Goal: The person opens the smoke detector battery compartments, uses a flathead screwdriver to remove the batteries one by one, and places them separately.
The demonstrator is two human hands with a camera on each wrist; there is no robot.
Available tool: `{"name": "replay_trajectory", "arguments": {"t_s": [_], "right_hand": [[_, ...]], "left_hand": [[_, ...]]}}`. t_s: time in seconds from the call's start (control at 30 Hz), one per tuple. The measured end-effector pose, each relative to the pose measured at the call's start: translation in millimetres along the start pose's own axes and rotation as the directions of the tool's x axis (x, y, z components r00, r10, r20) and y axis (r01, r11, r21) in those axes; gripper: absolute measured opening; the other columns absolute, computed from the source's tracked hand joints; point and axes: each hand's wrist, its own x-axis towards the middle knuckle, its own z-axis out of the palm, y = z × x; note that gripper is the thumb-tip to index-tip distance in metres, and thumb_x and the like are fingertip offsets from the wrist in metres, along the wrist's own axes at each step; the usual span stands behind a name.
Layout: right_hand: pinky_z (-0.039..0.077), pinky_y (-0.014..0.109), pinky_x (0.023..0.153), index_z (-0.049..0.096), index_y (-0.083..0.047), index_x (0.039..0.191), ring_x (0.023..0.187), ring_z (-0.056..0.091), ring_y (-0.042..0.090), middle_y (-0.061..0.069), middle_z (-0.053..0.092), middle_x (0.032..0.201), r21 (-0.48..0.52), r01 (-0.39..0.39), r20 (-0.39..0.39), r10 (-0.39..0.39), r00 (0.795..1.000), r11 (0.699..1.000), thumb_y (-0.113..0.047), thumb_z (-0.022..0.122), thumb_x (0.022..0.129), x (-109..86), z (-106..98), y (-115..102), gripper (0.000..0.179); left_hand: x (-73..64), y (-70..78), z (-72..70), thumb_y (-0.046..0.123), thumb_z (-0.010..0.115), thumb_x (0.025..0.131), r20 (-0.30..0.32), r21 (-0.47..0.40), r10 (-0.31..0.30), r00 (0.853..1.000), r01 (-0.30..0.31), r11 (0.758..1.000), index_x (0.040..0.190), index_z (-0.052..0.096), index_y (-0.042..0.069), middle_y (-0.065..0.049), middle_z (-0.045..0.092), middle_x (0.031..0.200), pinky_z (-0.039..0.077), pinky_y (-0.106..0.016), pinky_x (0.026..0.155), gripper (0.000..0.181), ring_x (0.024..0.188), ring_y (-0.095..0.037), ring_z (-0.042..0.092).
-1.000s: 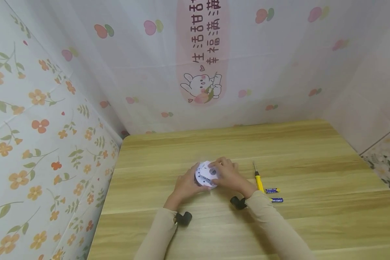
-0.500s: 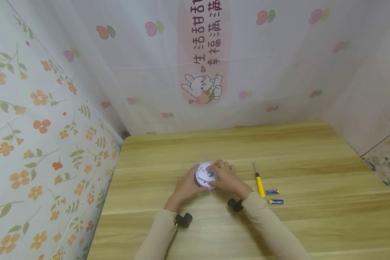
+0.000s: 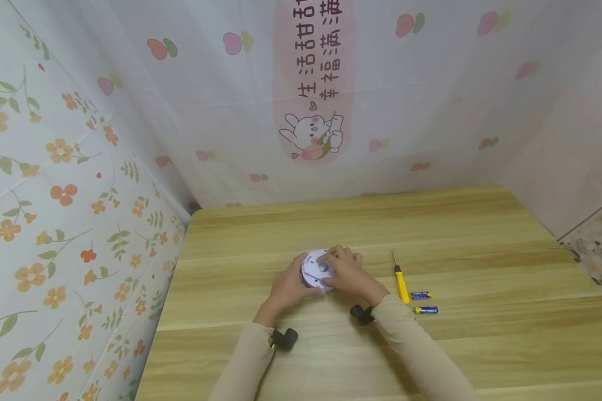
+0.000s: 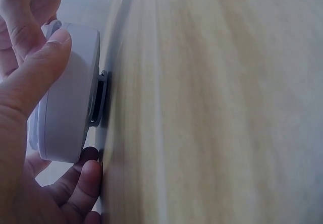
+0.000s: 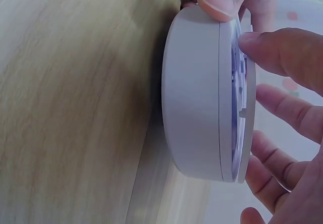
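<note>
A white round smoke detector (image 5: 194,93) is held just over the table with its back up. My left hand (image 3: 287,282) grips its side wall, the thumb (image 4: 48,65) along the rim in the left wrist view. A slotted part (image 4: 99,100) juts from its underside, close to the tabletop. Over the back lies a flat white mounting plate (image 3: 313,266) with a round hole. My right hand (image 3: 350,273) holds this plate by its right side, thumb and fingers at its edge and face. In the right wrist view a narrow gap separates plate and body.
To the right lie a yellow screwdriver (image 3: 401,285) with its tip pointing away, and two blue-and-yellow batteries, one (image 3: 421,295) behind the other (image 3: 426,310). The wooden table (image 3: 241,234) ends at a printed curtain (image 3: 221,122).
A second ago the plate sat askew, showing the detector's inside. It now covers more of the back, shifted left with my right hand. My left hand keeps its hold.
</note>
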Motion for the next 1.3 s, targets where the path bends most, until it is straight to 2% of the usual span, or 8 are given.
{"name": "replay_trajectory", "arguments": {"t_s": [0.53, 0.83, 1.1, 1.2, 1.3], "right_hand": [[0.029, 0.042, 0.083, 0.064, -0.012, 0.122, 0.111, 0.044, 0.029, 0.013, 0.052, 0.127, -0.025, 0.004, 0.024, -0.003, 1.0, 1.0, -0.024, 0.076, 0.081, 1.6, 3.8, -1.0, 0.044], [0.028, 0.044, 0.085, 0.064, -0.013, 0.124, 0.115, 0.042, 0.03, 0.012, 0.051, 0.129, 0.009, -0.028, 0.06, 0.028, 0.998, 1.0, -0.021, 0.076, 0.081, 1.0, -2.1, -5.0, 0.045], [0.029, 0.045, 0.085, 0.063, -0.013, 0.125, 0.114, 0.042, 0.03, 0.012, 0.05, 0.129, 0.036, -0.024, 0.049, 0.022, 0.999, 0.999, -0.021, 0.076, 0.081, 0.7, 0.1, -1.9, 0.046], [0.029, 0.044, 0.083, 0.063, -0.013, 0.124, 0.114, 0.042, 0.03, 0.012, 0.05, 0.13, 0.028, -0.023, 0.046, 0.022, 0.999, 0.999, -0.021, 0.076, 0.081, 0.6, 0.5, -1.1, 0.045], [0.029, 0.044, 0.082, 0.063, -0.014, 0.124, 0.114, 0.041, 0.03, 0.011, 0.049, 0.131, 0.021, -0.022, 0.045, 0.021, 0.999, 1.0, -0.022, 0.075, 0.082, 0.4, 1.3, -0.6, 0.044]], "left_hand": [[-0.1, -0.2, 0.7, 0.054, 0.083, 0.065, -0.003, 0.006, 0.012, 1.0, -0.012, 1.0, 0.148, 0.033, 0.024, -0.003, 0.051, 0.145, 0.033, -0.053, 0.103, 0.101, 0.126, -0.028, 0.053], [0.2, -0.1, -0.1, 0.053, 0.083, 0.065, 0.007, -0.006, 0.005, 1.0, -0.005, 1.0, 0.148, 0.032, 0.024, -0.003, 0.049, 0.147, 0.031, -0.053, 0.106, 0.102, 0.129, -0.028, 0.052], [1.0, 0.7, -2.3, 0.053, 0.083, 0.065, 0.02, -0.014, -0.002, 1.0, 0.002, 1.0, 0.149, 0.031, 0.024, -0.003, 0.048, 0.148, 0.029, -0.053, 0.107, 0.103, 0.129, -0.027, 0.051], [0.8, 0.7, -3.3, 0.055, 0.081, 0.067, 0.03, -0.022, -0.006, 1.0, 0.006, 1.0, 0.149, 0.03, 0.025, -0.004, 0.047, 0.148, 0.028, -0.054, 0.109, 0.102, 0.131, -0.028, 0.05], [0.0, 1.0, -3.9, 0.056, 0.075, 0.075, 0.037, -0.029, -0.017, 0.999, 0.018, 0.999, 0.149, 0.03, 0.025, -0.006, 0.048, 0.148, 0.027, -0.055, 0.11, 0.092, 0.131, -0.03, 0.05]]}}
